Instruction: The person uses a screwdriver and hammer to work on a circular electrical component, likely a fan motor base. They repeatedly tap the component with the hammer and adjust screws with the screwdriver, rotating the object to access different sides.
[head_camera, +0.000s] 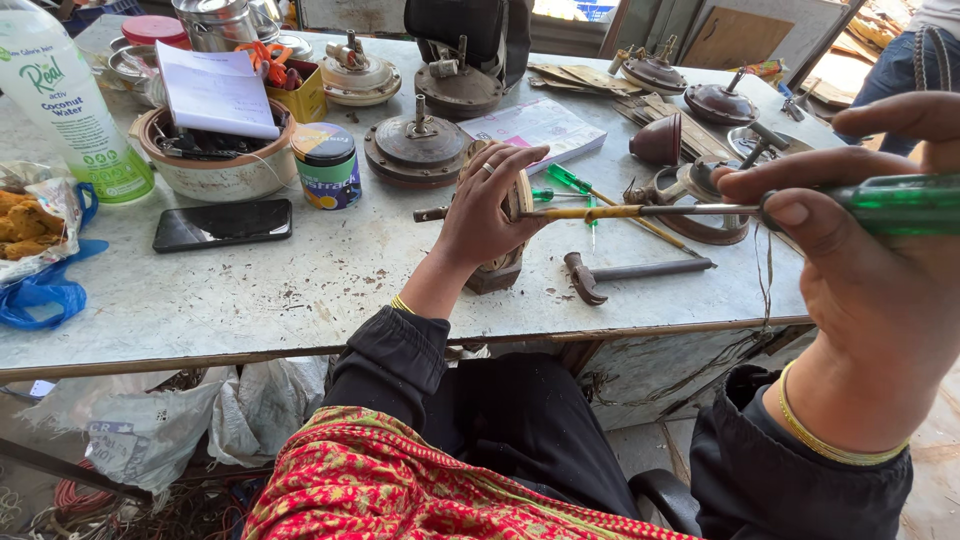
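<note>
Worktop (330, 285): pale, scuffed and stained, runs across the whole view and carries everything below.

Right hand (860, 250): close to the camera, at the right edge. Fingers clenched around the green handle of a long screwdriver (700, 208), held level above the worktop. The shaft points left, its tip ending just left of the left hand.

Left hand (487, 205): further out, near the middle of the worktop. Fingers grasp the rim of a round wooden ring (517, 200) that stands on edge, its lower part resting on the worktop. The screwdriver shaft crosses level with this ring; whether it passes through or in front, cannot tell.

Plastic bottle (65, 100): white with green print, upright at the far left.

Bowl (215, 170): cream, rounded, holds dark small parts, with a white sheet of paper lying across its top.

Round metal motor parts: one dark disc (418, 148) just behind the left hand, others further back and to the right.

Hammer (625, 272): lies flat, in front of the screwdriver, head toward the left.

Phone (222, 223): black, face up, in front of the bowl.

Small jar (326, 165): dark lid, blue and yellow label, between the bowl and the dark disc.

Second screwdriver (570, 180): small, green handle, lying flat just right of the left hand.
</note>
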